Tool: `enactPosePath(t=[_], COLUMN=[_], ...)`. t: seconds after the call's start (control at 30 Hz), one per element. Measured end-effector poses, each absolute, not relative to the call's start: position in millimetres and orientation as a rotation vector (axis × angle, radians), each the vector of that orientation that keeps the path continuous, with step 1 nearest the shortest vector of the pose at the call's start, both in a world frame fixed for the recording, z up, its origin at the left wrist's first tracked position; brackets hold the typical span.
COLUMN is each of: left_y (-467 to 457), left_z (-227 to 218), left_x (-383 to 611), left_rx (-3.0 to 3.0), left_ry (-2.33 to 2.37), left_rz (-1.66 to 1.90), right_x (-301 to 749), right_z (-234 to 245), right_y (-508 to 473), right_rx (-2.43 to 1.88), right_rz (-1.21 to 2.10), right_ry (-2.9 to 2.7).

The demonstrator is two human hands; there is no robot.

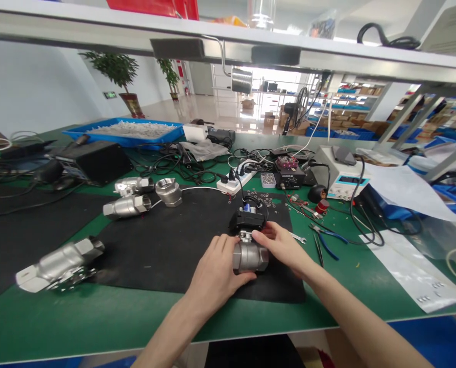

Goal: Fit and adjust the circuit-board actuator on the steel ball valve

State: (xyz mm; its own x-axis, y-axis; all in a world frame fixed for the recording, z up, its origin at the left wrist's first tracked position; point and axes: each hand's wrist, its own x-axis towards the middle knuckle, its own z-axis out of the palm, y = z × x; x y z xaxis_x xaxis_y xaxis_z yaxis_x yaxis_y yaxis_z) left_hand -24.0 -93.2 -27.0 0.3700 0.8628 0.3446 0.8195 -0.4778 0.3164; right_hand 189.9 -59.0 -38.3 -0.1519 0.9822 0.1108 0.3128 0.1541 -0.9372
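A steel valve (252,258) is grasped at its side by the left hand (218,263) and at its top by the right hand (279,243), just below a black housing (246,220), on a black mat (162,255) near the front edge of the green tabletop (78,327); another valve (61,261) is laid toward the front left corner

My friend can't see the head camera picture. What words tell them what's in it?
A person's left hand holds a silver valve while the right hand is where it meets a black unit on top. Below is a black mat on a green workbench; more metal fittings lie to the left, pliers to the right.
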Motion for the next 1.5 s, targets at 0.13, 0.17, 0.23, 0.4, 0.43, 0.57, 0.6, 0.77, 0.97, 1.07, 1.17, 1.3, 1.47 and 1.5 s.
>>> enactPosePath(t=[0.13,0.17,0.23,0.4,0.43,0.57,0.6,0.77,0.97,1.07,1.17,1.3,1.47,1.5], left_y=[-109,-112,-115,-117,-117,-117,-116,-113,-101,-80,-54,-30,-25,-25], left_z=[-26,-27,-28,-32,-31,-22,-19,-26,-55,-50,-38,-36,-43,-41], left_x=[-8,-4,2,7,7,12,15,18,1,0,1,-3,-10,-12], left_rx=[2.652,2.665,2.637,2.592,2.624,2.832,2.897,2.857,2.217,2.044,1.988,2.140,2.245,2.227], left_ry=[1.527,1.505,1.479,1.440,1.416,1.218,1.126,0.761,1.290,1.318,1.268,1.174,1.073,1.080], left_rz=[0.771,0.818,0.946,1.042,1.013,0.883,0.849,0.950,1.084,0.922,0.885,0.892,0.822,0.780], right_x=[171,168,161,149,149,161,166,189,196,193,189,187,191,193], right_z=[-25,-24,-25,-34,-35,-31,-29,-27,-33,-27,-24,-34,-48,-50], right_y=[-65,-65,-63,-57,-57,-55,-55,-59,-60,-41,-19,-3,-5,-6], right_rx=[-1.163,-1.144,-1.170,-1.267,-1.250,-1.159,-1.139,-1.034,-0.892,-0.828,-0.769,-0.707,-0.672,-0.665], right_rz=[1.314,1.373,1.423,1.422,1.431,1.474,1.492,1.577,1.524,1.481,1.446,1.393,1.367,1.367], right_ry=[-1.298,-1.215,-1.112,-0.999,-0.993,-0.978,-0.970,-0.866,-0.701,-0.684,-0.703,-0.758,-0.829,-0.857])
